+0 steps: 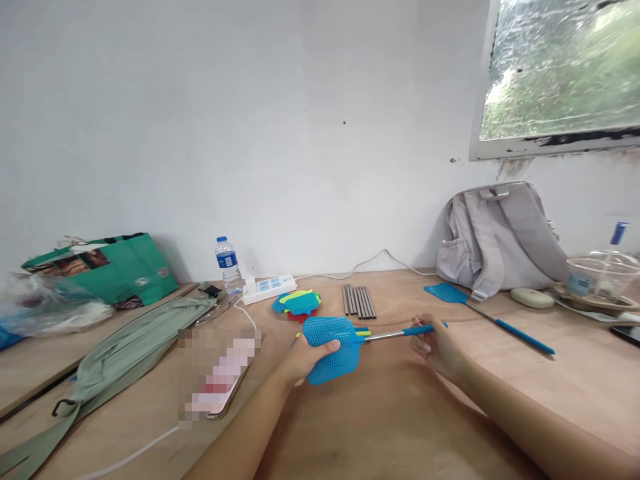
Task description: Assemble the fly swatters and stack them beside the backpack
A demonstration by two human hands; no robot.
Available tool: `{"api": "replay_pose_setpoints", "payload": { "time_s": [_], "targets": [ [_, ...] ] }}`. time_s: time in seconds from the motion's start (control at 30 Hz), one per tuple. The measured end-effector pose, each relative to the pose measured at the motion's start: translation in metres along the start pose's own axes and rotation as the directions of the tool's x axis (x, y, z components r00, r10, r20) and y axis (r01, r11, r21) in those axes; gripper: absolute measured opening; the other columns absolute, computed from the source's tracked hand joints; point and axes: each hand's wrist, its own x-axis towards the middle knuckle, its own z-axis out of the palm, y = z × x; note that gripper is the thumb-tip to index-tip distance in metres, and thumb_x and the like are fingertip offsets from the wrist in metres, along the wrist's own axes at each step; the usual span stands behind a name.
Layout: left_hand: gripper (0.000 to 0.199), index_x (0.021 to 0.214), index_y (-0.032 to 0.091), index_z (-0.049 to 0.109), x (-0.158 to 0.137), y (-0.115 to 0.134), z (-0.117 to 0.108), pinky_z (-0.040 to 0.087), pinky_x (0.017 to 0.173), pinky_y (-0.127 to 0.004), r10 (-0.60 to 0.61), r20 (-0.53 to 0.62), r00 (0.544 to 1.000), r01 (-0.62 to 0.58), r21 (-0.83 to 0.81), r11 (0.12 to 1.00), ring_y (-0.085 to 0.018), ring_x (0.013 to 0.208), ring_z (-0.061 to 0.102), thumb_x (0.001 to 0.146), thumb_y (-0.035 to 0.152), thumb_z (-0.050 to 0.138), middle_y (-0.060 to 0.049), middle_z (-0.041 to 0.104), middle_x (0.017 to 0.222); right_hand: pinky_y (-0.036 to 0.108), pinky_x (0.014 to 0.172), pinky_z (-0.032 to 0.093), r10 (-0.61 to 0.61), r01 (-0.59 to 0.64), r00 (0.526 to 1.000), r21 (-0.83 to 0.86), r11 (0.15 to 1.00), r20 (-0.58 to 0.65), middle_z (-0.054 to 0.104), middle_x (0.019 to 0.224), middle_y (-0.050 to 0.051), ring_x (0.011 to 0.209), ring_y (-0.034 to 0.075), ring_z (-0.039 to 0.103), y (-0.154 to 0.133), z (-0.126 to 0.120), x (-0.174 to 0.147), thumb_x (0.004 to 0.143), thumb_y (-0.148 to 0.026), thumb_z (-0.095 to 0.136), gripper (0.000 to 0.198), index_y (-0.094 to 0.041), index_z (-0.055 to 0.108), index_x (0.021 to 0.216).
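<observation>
A blue fly swatter (345,348) is held level above the table, its mesh head to the left and its metal rod and blue handle to the right. My left hand (306,359) grips the mesh head, thumb on top. The fingers of my right hand (434,345) are curled around the blue handle. Just behind the swatter lies a pile of loose swatter heads (299,303) in blue, yellow-green and red. Several metal tubes (359,302) lie side by side to the right of the pile. Another blue fly swatter (520,330) with a rod and handle rests farther right.
A phone (227,380), its screen blurred, lies left of my left arm beside a grey-green strap bag (135,347). Along the wall stand a green bag (125,270), a water bottle (229,263), a power strip (270,288) and a grey backpack (500,233). A plastic cup (603,273) stands far right.
</observation>
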Motion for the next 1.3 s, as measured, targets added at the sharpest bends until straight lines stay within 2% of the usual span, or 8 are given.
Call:
{"api": "replay_pose_setpoints", "payload": {
  "time_s": [0.1, 0.17, 0.27, 0.37, 0.8, 0.93, 1.13, 1.3],
  "targets": [
    [0.056, 0.103, 0.018, 0.056, 0.001, 0.002, -0.006, 0.045, 0.081, -0.043, 0.01, -0.002, 1.0, -0.01, 0.003, 1.0, -0.026, 0.091, 0.059, 0.051, 0.028, 0.076, -0.009, 0.065, 0.097, 0.021, 0.036, 0.013, -0.136, 0.123, 0.989, -0.192, 0.974, -0.061, 0.033, 0.046, -0.008, 0.034, 0.005, 0.026, -0.015, -0.019, 0.008, 0.067, -0.033, 0.06, 0.027, -0.02, 0.038, 0.058],
    [0.057, 0.103, 0.018, 0.056, 0.001, 0.002, -0.006, 0.046, 0.081, -0.043, 0.008, -0.002, 1.0, -0.008, 0.018, 1.0, -0.026, 0.09, 0.059, 0.051, 0.028, 0.076, -0.009, 0.065, 0.097, 0.022, 0.036, 0.012, -0.182, 0.162, 0.983, -0.364, 0.917, -0.02, 0.033, 0.047, -0.008, 0.035, 0.005, 0.025, -0.022, -0.027, 0.011, 0.068, -0.039, 0.059, 0.029, -0.019, 0.04, 0.057],
    [0.054, 0.099, 0.016, 0.056, 0.0, -0.002, -0.002, 0.047, 0.08, -0.041, 0.013, -0.019, 1.0, -0.012, 0.046, 0.999, -0.026, 0.091, 0.059, 0.051, 0.028, 0.077, -0.009, 0.064, 0.098, 0.023, 0.038, 0.015, -0.185, 0.23, 0.973, -0.647, 0.727, 0.138, 0.031, 0.041, -0.006, 0.036, 0.006, 0.026, -0.025, -0.032, 0.012, 0.072, -0.047, 0.051, 0.039, -0.017, 0.044, 0.048],
    [0.051, 0.096, 0.016, 0.057, -0.001, -0.007, 0.003, 0.047, 0.08, -0.039, 0.015, -0.021, 1.0, -0.013, 0.078, 0.997, -0.026, 0.092, 0.059, 0.052, 0.031, 0.076, -0.01, 0.064, 0.1, 0.024, 0.04, 0.019, -0.155, 0.272, 0.962, -0.783, 0.56, 0.223, 0.03, 0.034, -0.004, 0.035, 0.006, 0.027, -0.022, -0.032, 0.012, 0.076, -0.052, 0.043, 0.051, -0.016, 0.045, 0.04],
    [0.043, 0.088, 0.02, 0.061, 0.003, -0.02, 0.002, 0.045, 0.081, -0.039, 0.078, -0.194, 0.978, -0.027, 0.252, 0.967, -0.027, 0.088, 0.06, 0.049, 0.031, 0.076, -0.007, 0.066, 0.093, 0.023, 0.037, 0.016, -0.11, 0.212, 0.977, -0.822, 0.529, 0.182, 0.03, 0.029, -0.004, 0.03, 0.006, 0.022, 0.0, -0.04, 0.017, 0.073, -0.056, 0.042, 0.053, -0.019, 0.036, 0.035],
    [0.042, 0.089, 0.019, 0.061, 0.0, -0.012, 0.003, 0.047, 0.079, -0.038, 0.044, -0.134, 0.99, -0.015, 0.212, 0.977, -0.026, 0.089, 0.06, 0.051, 0.03, 0.075, -0.007, 0.066, 0.094, 0.023, 0.039, 0.018, -0.099, 0.255, 0.966, -0.829, 0.498, 0.238, 0.03, 0.032, -0.004, 0.033, 0.007, 0.023, -0.003, -0.036, 0.017, 0.076, -0.056, 0.038, 0.054, -0.019, 0.035, 0.037],
    [0.047, 0.095, 0.017, 0.059, -0.005, 0.008, -0.003, 0.047, 0.078, -0.04, -0.006, 0.014, 1.0, 0.005, 0.061, 0.998, -0.026, 0.089, 0.06, 0.052, 0.027, 0.075, -0.008, 0.065, 0.095, 0.023, 0.05, 0.029, -0.11, 0.518, 0.85, -0.778, 0.355, 0.516, 0.045, 0.049, -0.001, 0.048, 0.011, 0.039, -0.027, -0.021, 0.002, 0.079, -0.047, 0.042, 0.043, -0.018, 0.05, 0.049],
    [0.05, 0.095, 0.016, 0.059, -0.005, 0.008, -0.003, 0.047, 0.079, -0.043, -0.048, 0.04, 0.998, 0.048, -0.009, 0.999, -0.027, 0.088, 0.06, 0.05, 0.026, 0.077, -0.01, 0.065, 0.094, 0.023, 0.05, 0.028, -0.148, 0.582, 0.812, -0.762, 0.284, 0.564, 0.043, 0.047, -0.001, 0.048, 0.011, 0.04, -0.031, -0.019, -0.006, 0.08, -0.044, 0.043, 0.04, -0.019, 0.052, 0.05]
  ]
}}
